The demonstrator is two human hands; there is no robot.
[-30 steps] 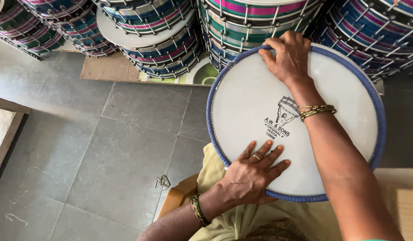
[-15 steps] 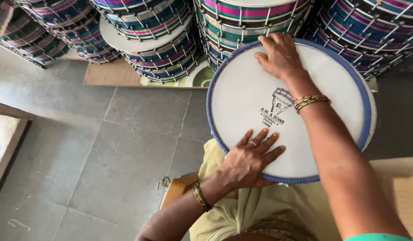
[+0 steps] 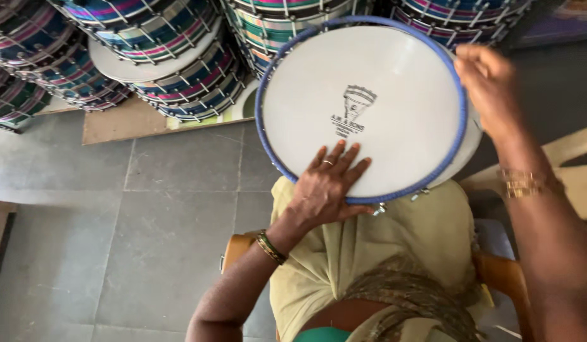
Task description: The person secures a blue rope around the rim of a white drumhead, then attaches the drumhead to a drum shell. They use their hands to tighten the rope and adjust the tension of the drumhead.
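Across the person's lap, over the yellowish cloth (image 3: 376, 240), lay the white drum head (image 3: 363, 107) with its blue rim, and the left hand (image 3: 325, 183) pressed flat on its skin at about 6 o'clock, fingers spread, gripping nothing. Since a moment earlier the right hand (image 3: 490, 85) had slid from the top of the rim round to about 3 o'clock, where its grip curled over the edge, which suggested the drum was being turned. Stacked striped drums (image 3: 173, 57) stood behind at 12 o'clock on the grey tiled floor (image 3: 147, 234).
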